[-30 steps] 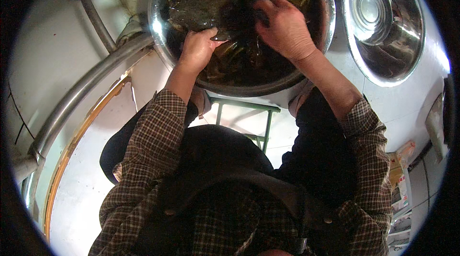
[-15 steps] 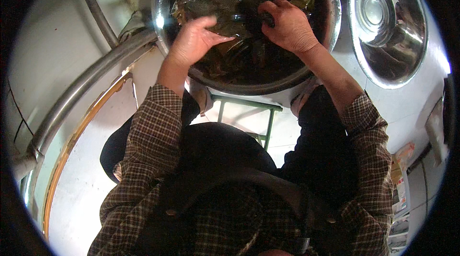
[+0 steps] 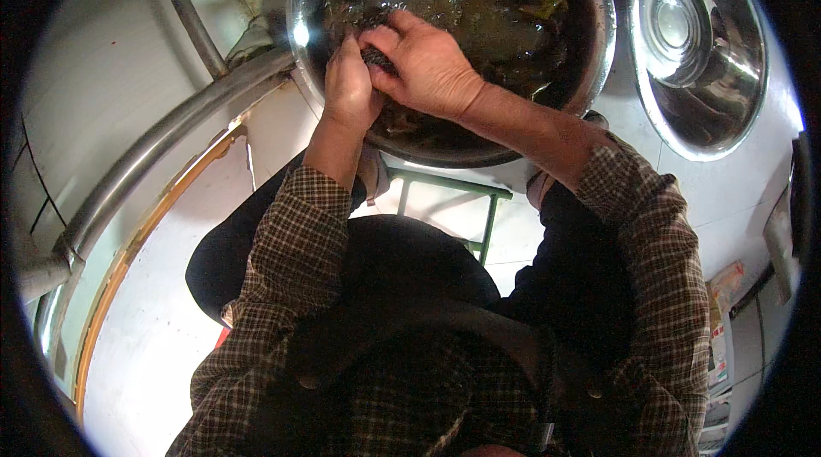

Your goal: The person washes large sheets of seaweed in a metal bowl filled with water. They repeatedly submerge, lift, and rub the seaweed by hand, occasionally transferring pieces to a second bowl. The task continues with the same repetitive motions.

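A wide metal basin [image 3: 605, 47] holds wet, glossy, dark green-brown leafy pieces [image 3: 479, 12] in murky liquid. Over its near left part, my two hands meet. My right hand [image 3: 428, 64] is curled around a dark grey scouring pad [image 3: 377, 58] with a coarse, wiry look, pressed toward my left hand. My left hand [image 3: 349, 85] is upright beside the pad, its fingers together; whatever lies between them is hidden. Some dark leafy material sits just under both hands.
An empty shiny metal bowl [image 3: 753, 106] stands tilted at the right. A thick metal pipe [image 3: 162, 136] curves along the left. Between my feet is a green metal frame [image 3: 492, 218] on the pale floor. Packaged items [image 3: 723, 346] lie at the lower right.
My right hand has moved left across the basin with the scouring pad, reaching my left hand. My left hand's spread thumb and fingers have come together. The view has shifted slightly.
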`<action>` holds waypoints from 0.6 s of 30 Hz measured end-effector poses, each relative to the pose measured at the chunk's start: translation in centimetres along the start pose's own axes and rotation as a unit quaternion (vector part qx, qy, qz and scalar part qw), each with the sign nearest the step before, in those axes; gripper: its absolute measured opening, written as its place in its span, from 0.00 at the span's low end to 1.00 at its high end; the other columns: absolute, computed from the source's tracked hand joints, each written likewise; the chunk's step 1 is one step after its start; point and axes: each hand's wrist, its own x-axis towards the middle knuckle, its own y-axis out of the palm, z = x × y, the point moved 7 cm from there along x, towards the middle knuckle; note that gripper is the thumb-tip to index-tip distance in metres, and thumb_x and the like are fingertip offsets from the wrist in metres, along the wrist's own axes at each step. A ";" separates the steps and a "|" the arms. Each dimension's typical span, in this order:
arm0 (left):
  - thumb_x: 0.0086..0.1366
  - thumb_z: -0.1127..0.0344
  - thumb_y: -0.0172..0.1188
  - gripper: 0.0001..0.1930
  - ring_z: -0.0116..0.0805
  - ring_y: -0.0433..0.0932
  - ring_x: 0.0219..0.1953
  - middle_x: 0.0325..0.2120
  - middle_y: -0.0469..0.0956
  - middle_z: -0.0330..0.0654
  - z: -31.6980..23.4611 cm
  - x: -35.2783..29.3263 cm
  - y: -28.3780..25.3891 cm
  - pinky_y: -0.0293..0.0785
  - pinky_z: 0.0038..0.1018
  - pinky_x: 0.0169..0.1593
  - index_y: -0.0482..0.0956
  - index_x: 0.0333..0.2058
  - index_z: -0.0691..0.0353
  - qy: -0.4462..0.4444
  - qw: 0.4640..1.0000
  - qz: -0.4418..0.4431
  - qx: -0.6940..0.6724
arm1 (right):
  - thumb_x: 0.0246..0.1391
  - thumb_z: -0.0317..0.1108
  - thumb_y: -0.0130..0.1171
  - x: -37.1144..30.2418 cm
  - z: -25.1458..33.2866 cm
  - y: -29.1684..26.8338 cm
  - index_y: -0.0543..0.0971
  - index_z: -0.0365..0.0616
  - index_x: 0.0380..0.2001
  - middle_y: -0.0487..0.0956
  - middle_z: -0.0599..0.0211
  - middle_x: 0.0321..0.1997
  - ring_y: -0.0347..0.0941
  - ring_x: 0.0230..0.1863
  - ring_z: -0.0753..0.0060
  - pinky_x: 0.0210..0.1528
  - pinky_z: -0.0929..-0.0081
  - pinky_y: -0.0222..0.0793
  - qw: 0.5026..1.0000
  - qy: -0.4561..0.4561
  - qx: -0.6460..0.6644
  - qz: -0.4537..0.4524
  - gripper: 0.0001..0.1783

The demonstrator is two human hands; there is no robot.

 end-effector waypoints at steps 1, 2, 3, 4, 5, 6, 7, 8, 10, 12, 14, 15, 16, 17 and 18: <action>0.75 0.49 0.48 0.23 0.42 0.80 0.41 0.43 0.79 0.46 0.3 -0.2 -0.3 0.79 0.38 0.47 0.73 0.53 0.63 0.014 0.998 -0.001 -0.053 | 0.48 0.42 0.66 -0.2 0.1 0.3 0.77 0.50 0.44 0.75 0.54 0.41 0.78 0.42 0.48 0.42 0.57 0.79 0.999 -0.029 -0.023 0.006 0.20; 0.74 0.51 0.50 0.22 0.40 0.81 0.36 0.40 0.81 0.44 0.4 -0.1 -0.9 0.81 0.36 0.39 0.75 0.51 0.65 0.027 0.999 -0.014 -0.040 | 0.48 0.42 0.66 -0.3 -0.2 0.4 0.77 0.50 0.44 0.75 0.54 0.41 0.78 0.42 0.49 0.42 0.57 0.79 0.997 -0.056 -0.046 0.012 0.20; 0.74 0.52 0.52 0.21 0.40 0.81 0.36 0.40 0.81 0.44 0.6 -0.1 -1.4 0.82 0.35 0.39 0.75 0.51 0.66 0.029 1.000 -0.008 -0.007 | 0.49 0.42 0.66 -0.5 -0.7 0.3 0.77 0.49 0.44 0.75 0.55 0.42 0.78 0.42 0.49 0.42 0.56 0.79 0.994 -0.083 -0.070 0.017 0.20; 0.73 0.53 0.53 0.21 0.39 0.82 0.36 0.39 0.81 0.44 0.7 -0.3 -1.8 0.82 0.34 0.39 0.75 0.50 0.67 0.029 0.999 -0.005 0.026 | 0.49 0.43 0.64 -0.4 -2.2 0.6 0.78 0.48 0.43 0.76 0.54 0.42 0.78 0.44 0.49 0.43 0.57 0.79 0.991 -0.036 -0.105 0.068 0.19; 0.73 0.54 0.54 0.20 0.39 0.82 0.35 0.39 0.82 0.44 0.7 -0.6 -1.5 0.82 0.33 0.39 0.76 0.49 0.68 0.026 0.998 0.005 0.058 | 0.49 0.42 0.64 -0.5 -4.7 0.5 0.79 0.48 0.41 0.77 0.54 0.41 0.78 0.45 0.48 0.44 0.56 0.79 0.980 0.011 -0.168 0.106 0.17; 0.71 0.56 0.57 0.19 0.39 0.82 0.35 0.40 0.82 0.47 0.9 -0.6 -1.1 0.83 0.34 0.39 0.76 0.48 0.70 0.002 0.999 0.025 0.024 | 0.48 0.41 0.64 -1.1 -6.4 -0.4 0.79 0.47 0.41 0.78 0.54 0.41 0.78 0.45 0.48 0.44 0.56 0.78 0.983 0.021 -0.163 0.081 0.17; 0.71 0.56 0.58 0.19 0.39 0.82 0.34 0.40 0.81 0.48 1.3 -0.2 -1.3 0.83 0.34 0.39 0.76 0.48 0.70 -0.006 0.999 0.027 0.018 | 0.48 0.41 0.64 -0.9 -6.6 -1.4 0.79 0.47 0.40 0.78 0.53 0.41 0.78 0.45 0.48 0.45 0.56 0.78 0.986 0.024 -0.156 0.054 0.16; 0.71 0.56 0.58 0.20 0.39 0.82 0.34 0.41 0.81 0.49 1.8 0.3 -1.4 0.83 0.34 0.39 0.75 0.48 0.70 -0.014 0.999 0.029 0.012 | 0.48 0.40 0.64 -0.8 -6.6 -1.9 0.79 0.48 0.40 0.79 0.53 0.41 0.78 0.44 0.49 0.45 0.57 0.78 0.989 0.035 -0.141 0.039 0.16; 0.71 0.57 0.58 0.20 0.40 0.82 0.35 0.41 0.81 0.49 2.0 0.5 -1.3 0.82 0.34 0.40 0.75 0.48 0.70 -0.023 1.000 0.017 0.003 | 0.48 0.40 0.64 -0.7 -6.3 -3.4 0.79 0.48 0.40 0.79 0.53 0.40 0.78 0.43 0.49 0.45 0.57 0.78 0.992 0.063 -0.112 0.006 0.16; 0.72 0.57 0.56 0.20 0.41 0.82 0.37 0.42 0.80 0.48 1.3 -1.1 -0.3 0.81 0.35 0.41 0.74 0.50 0.70 -0.025 1.000 -0.015 -0.002 | 0.48 0.39 0.64 0.3 -4.4 -3.4 0.79 0.49 0.40 0.79 0.52 0.39 0.78 0.42 0.49 0.45 0.57 0.78 0.998 0.033 -0.049 -0.033 0.15; 0.72 0.58 0.56 0.18 0.41 0.81 0.38 0.42 0.79 0.46 0.0 -0.9 -0.3 0.80 0.34 0.43 0.74 0.50 0.68 0.117 0.992 0.037 0.038 | 0.50 0.40 0.64 1.3 -1.6 -1.6 0.78 0.50 0.41 0.78 0.52 0.36 0.78 0.41 0.48 0.44 0.57 0.77 0.996 -0.058 0.029 -0.060 0.15; 0.72 0.59 0.56 0.16 0.39 0.81 0.39 0.40 0.79 0.45 0.3 0.1 -1.2 0.79 0.34 0.44 0.75 0.49 0.67 0.137 0.986 0.033 0.089 | 0.50 0.40 0.63 1.2 -0.4 -0.1 0.77 0.49 0.43 0.78 0.53 0.36 0.78 0.41 0.48 0.44 0.56 0.78 0.996 -0.069 0.041 -0.040 0.17; 0.72 0.61 0.56 0.14 0.38 0.80 0.39 0.39 0.79 0.43 0.7 1.1 -2.3 0.78 0.34 0.45 0.75 0.48 0.66 0.157 0.977 0.023 0.139 | 0.50 0.40 0.64 0.9 -0.5 0.9 0.77 0.48 0.44 0.78 0.53 0.37 0.79 0.41 0.47 0.44 0.56 0.78 0.998 -0.046 0.023 -0.023 0.18; 0.71 0.62 0.55 0.13 0.37 0.80 0.40 0.38 0.79 0.41 0.5 1.7 -2.9 0.77 0.33 0.46 0.75 0.48 0.64 0.178 0.966 0.012 0.187 | 0.49 0.39 0.64 0.8 -0.6 1.5 0.76 0.47 0.44 0.79 0.53 0.37 0.79 0.41 0.47 0.44 0.55 0.78 1.000 -0.024 0.005 -0.006 0.19; 0.72 0.63 0.56 0.12 0.36 0.79 0.40 0.37 0.79 0.41 0.8 2.0 -3.6 0.77 0.32 0.46 0.75 0.47 0.64 0.177 0.957 0.004 0.231 | 0.49 0.39 0.64 0.6 -1.3 1.9 0.76 0.46 0.44 0.79 0.53 0.38 0.79 0.42 0.47 0.44 0.55 0.78 0.998 -0.039 -0.032 0.022 0.19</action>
